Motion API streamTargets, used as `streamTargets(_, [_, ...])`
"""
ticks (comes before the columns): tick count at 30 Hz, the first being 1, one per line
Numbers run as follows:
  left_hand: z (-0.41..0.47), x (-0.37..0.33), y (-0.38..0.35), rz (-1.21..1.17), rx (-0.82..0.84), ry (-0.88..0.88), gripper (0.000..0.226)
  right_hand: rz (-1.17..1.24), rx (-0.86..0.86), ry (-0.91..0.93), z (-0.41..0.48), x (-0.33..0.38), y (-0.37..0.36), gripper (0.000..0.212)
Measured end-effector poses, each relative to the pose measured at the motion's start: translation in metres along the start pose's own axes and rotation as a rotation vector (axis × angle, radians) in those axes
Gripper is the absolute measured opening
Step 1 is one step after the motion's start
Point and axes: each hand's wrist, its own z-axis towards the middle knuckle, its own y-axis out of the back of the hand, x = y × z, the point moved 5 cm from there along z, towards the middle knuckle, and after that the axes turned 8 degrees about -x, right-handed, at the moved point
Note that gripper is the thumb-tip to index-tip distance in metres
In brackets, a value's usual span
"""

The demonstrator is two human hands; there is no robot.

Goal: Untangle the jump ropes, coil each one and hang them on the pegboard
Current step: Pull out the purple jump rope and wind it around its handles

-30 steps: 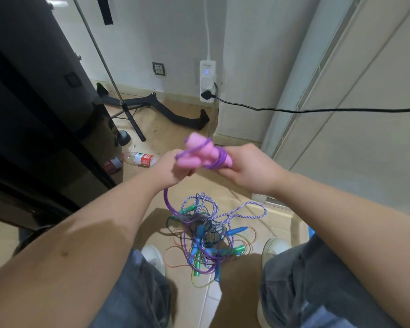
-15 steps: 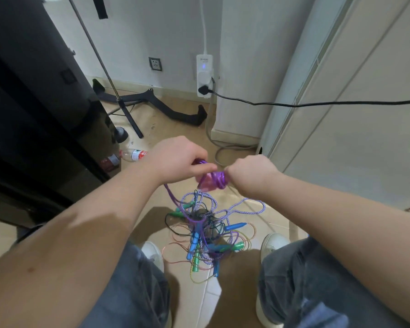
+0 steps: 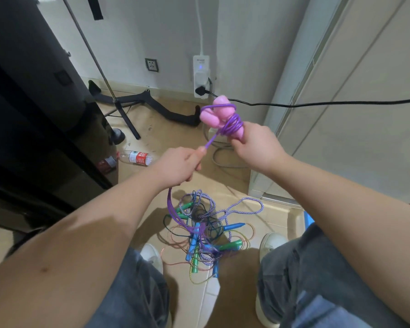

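Fingers of right hand [image 3: 255, 149] curled round 2 pink foam handles [image 3: 219, 113] wrapped in purple plastic rope [image 3: 232, 124], upper centre. Left hand [image 3: 178, 165] pinching its taut strand. Tangled multicoloured jump ropes [image 3: 206, 230] at lower centre. Clear plastic bottle [image 3: 137, 157] at left, contents unclear.

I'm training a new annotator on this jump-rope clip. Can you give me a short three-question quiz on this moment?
1. Multiple choice: what does the right hand grip? A) a towel B) the pink handles wrapped with purple rope C) nothing
2. True or false: the left hand is open and holds nothing.
3. Fill in: the remaining tangle of ropes lies on the ____.
Key: 1 B; 2 false, it grips the purple rope; 3 floor.
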Motion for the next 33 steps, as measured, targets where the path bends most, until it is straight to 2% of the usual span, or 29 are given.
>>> streamTargets(4, [-0.009, -0.022, -0.002, 0.236, 0.035, -0.239, 0.044, -0.307, 0.177, -0.097, -0.004, -0.017, -0.010, 0.010])
streamTargets(6, [-0.012, -0.036, 0.004, 0.310, -0.041, -0.412, 0.047, -0.437, 0.264, -0.027, -0.012, -0.015, -0.021, 0.015])
streamTargets(8, [-0.010, -0.045, 0.015, 0.361, -0.125, -0.510, 0.053, -0.498, 0.349, 0.099, -0.020, -0.008, -0.031, 0.014])
streamTargets(10, [-0.003, -0.046, 0.025, 0.427, -0.182, -0.526, 0.059, -0.508, 0.446, 0.305, -0.030, 0.003, -0.038, 0.008])
streamTargets(13, [0.003, -0.037, 0.028, 0.364, -0.180, -0.511, 0.061, -0.474, 0.508, 0.628, -0.041, 0.022, -0.038, 0.022])
streamTargets(16, [0.008, -0.022, 0.031, 0.141, -0.130, -0.310, 0.064, -0.215, 0.445, 0.723, -0.042, 0.036, -0.030, 0.027])
streamTargets(19, [0.019, -0.004, 0.022, -0.300, -0.037, 0.012, 0.055, 0.048, 0.391, 0.579, -0.036, 0.040, -0.022, 0.025])
streamTargets(20, [0.020, 0.000, 0.014, -0.481, 0.007, 0.128, 0.047, 0.103, 0.360, 0.499, -0.033, 0.041, -0.019, 0.023])
streamTargets(21, [0.021, 0.004, 0.008, -0.552, 0.017, 0.188, 0.036, 0.162, 0.320, 0.416, -0.029, 0.040, -0.016, 0.021])
streamTargets(23, [0.015, 0.003, -0.002, -0.457, -0.025, 0.201, 0.029, 0.232, 0.234, 0.272, -0.021, 0.034, -0.012, 0.016])
streamTargets(25, [0.006, -0.005, -0.008, -0.403, -0.027, 0.209, 0.042, 0.132, 0.146, 0.160, -0.012, 0.025, -0.011, 0.015])
streamTargets(28, [-0.007, -0.015, -0.022, -0.294, 0.193, 0.182, 0.058, -0.066, 0.034, 0.005, -0.003, 0.005, -0.007, 0.015])
streamTargets(29, [-0.012, -0.017, -0.025, -0.208, 0.264, 0.155, 0.057, -0.141, 0.043, -0.030, -0.003, 0.000, -0.006, 0.014])
streamTargets(31, [-0.016, -0.022, -0.028, -0.016, 0.300, 0.045, 0.051, -0.301, 0.121, -0.064, -0.006, -0.006, -0.007, 0.015])
streamTargets(33, [-0.015, -0.035, -0.024, 0.148, 0.218, -0.088, 0.049, -0.446, 0.189, -0.014, -0.013, -0.005, -0.012, 0.018])
